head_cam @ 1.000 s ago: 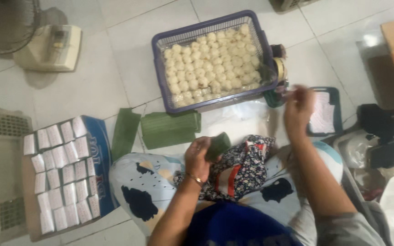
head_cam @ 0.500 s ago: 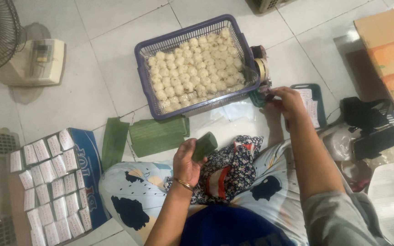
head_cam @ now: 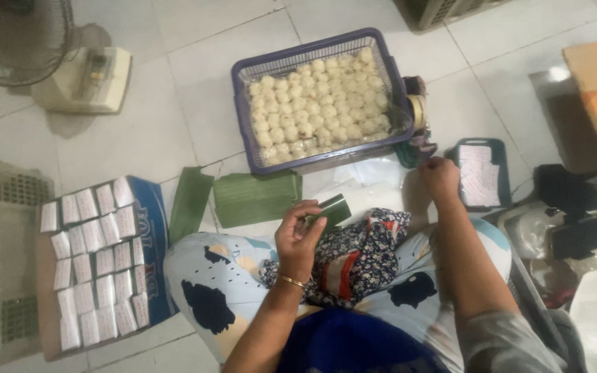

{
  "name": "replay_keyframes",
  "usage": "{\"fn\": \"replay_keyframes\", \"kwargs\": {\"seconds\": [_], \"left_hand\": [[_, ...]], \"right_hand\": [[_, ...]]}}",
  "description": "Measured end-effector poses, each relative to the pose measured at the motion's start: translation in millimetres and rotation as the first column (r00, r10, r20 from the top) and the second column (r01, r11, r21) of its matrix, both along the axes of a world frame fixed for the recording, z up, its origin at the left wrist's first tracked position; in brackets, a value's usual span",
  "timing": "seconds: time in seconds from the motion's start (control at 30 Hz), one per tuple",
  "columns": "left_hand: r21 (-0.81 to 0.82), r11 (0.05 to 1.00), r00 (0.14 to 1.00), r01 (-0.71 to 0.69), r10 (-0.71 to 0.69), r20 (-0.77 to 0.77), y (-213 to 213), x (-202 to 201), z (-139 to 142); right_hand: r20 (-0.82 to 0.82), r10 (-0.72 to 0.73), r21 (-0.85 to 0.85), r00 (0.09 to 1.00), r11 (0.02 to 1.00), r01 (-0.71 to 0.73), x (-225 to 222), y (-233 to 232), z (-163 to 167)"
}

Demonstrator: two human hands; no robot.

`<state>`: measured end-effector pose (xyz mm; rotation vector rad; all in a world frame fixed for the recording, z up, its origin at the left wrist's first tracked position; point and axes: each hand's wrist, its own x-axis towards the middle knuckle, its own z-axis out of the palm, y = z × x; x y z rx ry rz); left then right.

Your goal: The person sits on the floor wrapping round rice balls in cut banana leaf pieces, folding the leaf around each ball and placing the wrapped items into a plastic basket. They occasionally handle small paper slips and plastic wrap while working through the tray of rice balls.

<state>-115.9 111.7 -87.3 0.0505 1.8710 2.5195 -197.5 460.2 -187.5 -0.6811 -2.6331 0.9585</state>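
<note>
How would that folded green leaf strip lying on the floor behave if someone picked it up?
The folded leaf looks thin and flat, so probably light and floppy, drooping at the ends. Its surface seems smooth, maybe a little slippery. It likely tears along its ribs, like the small wrap in the left hand.

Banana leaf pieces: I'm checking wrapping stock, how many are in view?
3: a narrow strip and a wider folded stack on the floor, plus one wrapped parcel in the left hand. The stack may hide more.

Rows of small white paper labels (head_cam: 95,259) cover a blue-edged cardboard sheet (head_cam: 148,228) at the floor's left; more white labels (head_cam: 479,174) lie on a dark tray (head_cam: 502,148) at the right.
</note>
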Motion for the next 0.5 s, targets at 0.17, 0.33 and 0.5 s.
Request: {"fn": "replay_keyframes", "kwargs": {"seconds": [0.17, 0.33, 0.5], "left_hand": [[-0.302, 0.942, 0.962, -0.148, 0.066, -0.266, 0, 2, 10], [-0.472, 0.792, 0.776, -0.388, 0.005, -0.630, 3, 3, 25], [-0.400, 0.895, 0.944, -0.198, 0.064, -0.324, -3, 8, 35]], "right_hand": [[-0.088, 0.100, -0.580, 0.991, 0.804, -0.133, 30, -69, 74], [-0.132, 0.260, -0.801, 0.957, 0.541, -0.257, 74, -147, 142], [0.089, 0.347, -0.528, 0.934, 0.811, -0.251, 84, -191, 162]]}}
